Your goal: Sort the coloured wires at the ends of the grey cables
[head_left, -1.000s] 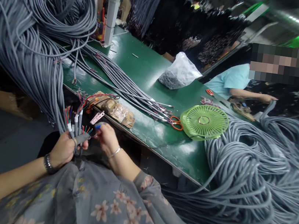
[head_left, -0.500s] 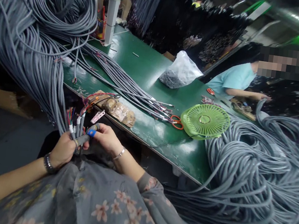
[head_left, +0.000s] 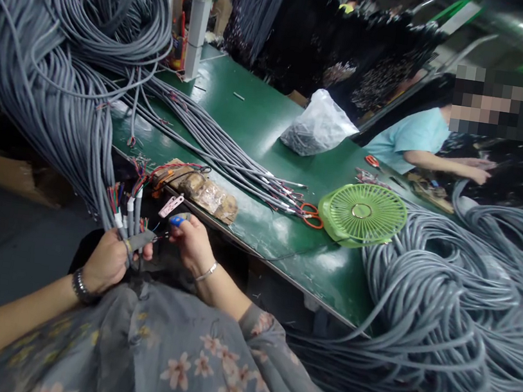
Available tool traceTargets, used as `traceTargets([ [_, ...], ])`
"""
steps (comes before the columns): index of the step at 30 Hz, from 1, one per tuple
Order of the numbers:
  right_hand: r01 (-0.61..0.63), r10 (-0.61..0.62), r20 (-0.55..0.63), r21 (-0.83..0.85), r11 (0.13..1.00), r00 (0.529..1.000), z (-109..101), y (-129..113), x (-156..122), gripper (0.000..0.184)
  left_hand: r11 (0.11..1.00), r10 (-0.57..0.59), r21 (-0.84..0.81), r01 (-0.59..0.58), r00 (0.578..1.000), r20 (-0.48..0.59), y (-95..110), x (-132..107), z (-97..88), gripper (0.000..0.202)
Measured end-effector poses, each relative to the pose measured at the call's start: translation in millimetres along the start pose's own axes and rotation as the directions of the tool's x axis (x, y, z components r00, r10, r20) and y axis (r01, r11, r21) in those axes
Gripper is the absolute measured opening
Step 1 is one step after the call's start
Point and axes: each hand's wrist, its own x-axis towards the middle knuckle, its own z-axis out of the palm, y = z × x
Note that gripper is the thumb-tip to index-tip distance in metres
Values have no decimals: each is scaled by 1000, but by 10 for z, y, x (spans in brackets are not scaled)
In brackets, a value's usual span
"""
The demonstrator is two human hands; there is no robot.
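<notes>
My left hand [head_left: 109, 259] is closed round several grey cables [head_left: 129, 226] near their ends. White sleeves and coloured inner wires [head_left: 115, 195] stick up above the fist. A grey wrap [head_left: 139, 241] covers its thumb, which lies across the cables. Just to the right, my right hand [head_left: 193, 248] has thumb and forefinger pinched together, with a blue wrap [head_left: 179, 219] on the thumb. Thin wires [head_left: 162, 236] run from the left thumb towards the right fingertips; the exact hold is partly hidden.
The green table [head_left: 252, 123] bears a row of grey cables [head_left: 221, 138], a brown taped block [head_left: 208, 195], orange-handled scissors [head_left: 311, 214], a green fan [head_left: 361, 213] and a plastic bag [head_left: 320, 126]. Cable heaps [head_left: 447, 293] lie right and left. A co-worker [head_left: 411, 136] sits across.
My right hand has moved slightly right, away from the left thumb, and thin wires now show between the hands. The left hand and its cables have shifted slightly left.
</notes>
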Motion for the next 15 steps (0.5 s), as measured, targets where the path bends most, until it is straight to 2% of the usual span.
traceTargets([
  [3, -90, 91, -3, 69, 994, 996, -25, -102, 70, 32, 999, -6, -44, 6, 1000, -14, 68, -12, 28, 35],
  [7, -196, 188, 119, 65, 978, 975, 45, -195, 177, 48, 996, -3, -94, 1, 1000, -23, 158, -8, 110, 34],
  [10, -176, 162, 154, 79, 981, 975, 125, -194, 241, 48, 994, -18, -109, 14, 999, -28, 173, 17, 150, 34],
  [15, -134, 120, 104, 142, 981, 987, 187, -154, 265, 46, 996, -33, -85, 31, 999, -24, 129, 65, 149, 34],
])
